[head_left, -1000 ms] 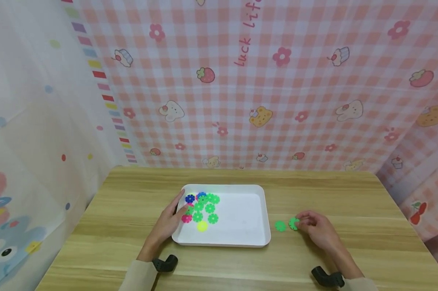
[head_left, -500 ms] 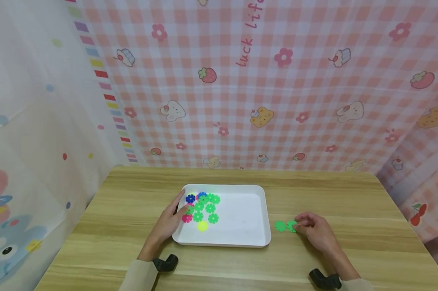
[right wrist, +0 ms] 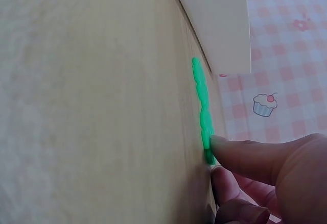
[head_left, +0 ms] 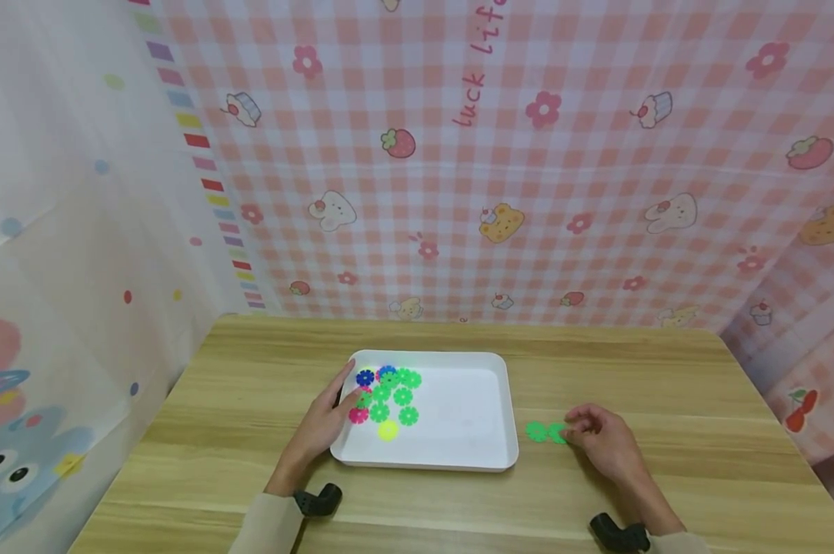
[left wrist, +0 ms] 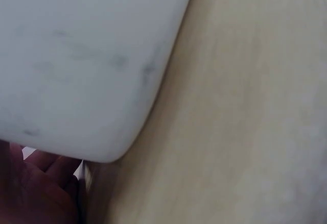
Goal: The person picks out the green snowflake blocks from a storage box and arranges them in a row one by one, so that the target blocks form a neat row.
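My left hand (head_left: 322, 425) grips the left side of a white tray (head_left: 462, 415), with the thumb reaching over the rim; in the left wrist view the tray's wall (left wrist: 76, 81) hides part of the fingers. Right of the tray, my right hand (head_left: 602, 440) pinches the edge of a green notched plastic disc (head_left: 556, 433). Another green disc (head_left: 536, 432) lies flat on the table, edge to edge with the pinched one. The right wrist view shows both discs (right wrist: 202, 99) edge-on in one line, the thumb (right wrist: 250, 152) pressing at the nearer end.
Inside the tray's left half are several green discs (head_left: 408, 415), a yellow disc (head_left: 388, 430), a dark blue disc (head_left: 365, 378) and a pink disc (head_left: 358, 415). The wooden table (head_left: 417, 508) ends at a checked cloth backdrop (head_left: 458, 192).
My right hand has moved slightly left, bringing its green disc from a small gap up against the other disc. My left hand has stayed at the tray.
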